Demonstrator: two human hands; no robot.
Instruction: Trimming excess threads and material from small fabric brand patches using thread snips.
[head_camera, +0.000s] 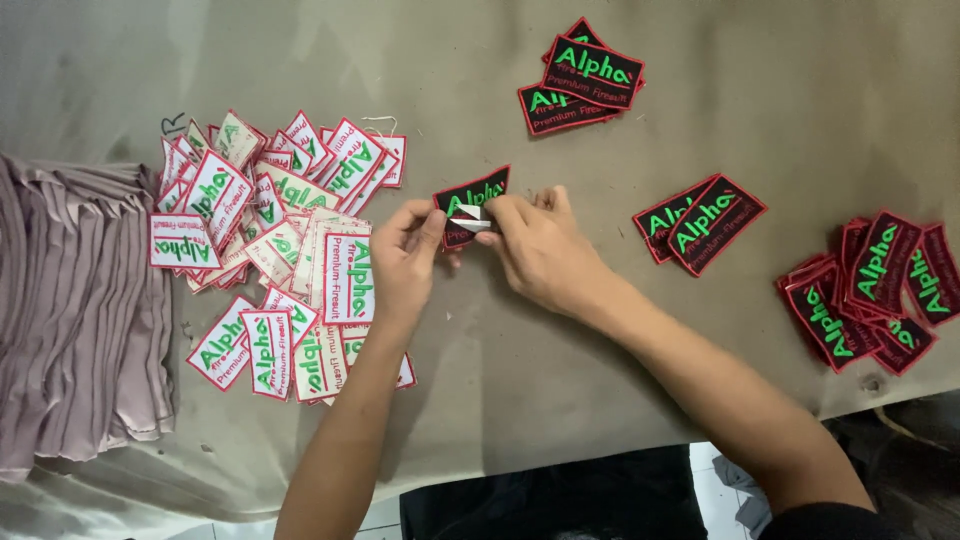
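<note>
My left hand (405, 255) pinches the lower left corner of a black embroidered patch (478, 190) with a red border and green lettering. The fingers of my right hand (540, 250) grip a small white strip (471, 220) lying across that same patch. Both hands meet over the middle of the table. A large loose heap of white-backed patches (275, 250) lies just left of my left hand.
Black patches sit in small groups: a stack at the top (580, 85), a pair (700, 222) to the right, a pile (880, 290) at the far right. Folded pinkish-grey cloth (75, 310) is stacked at the left edge. Beige cloth (520, 380) covers the table.
</note>
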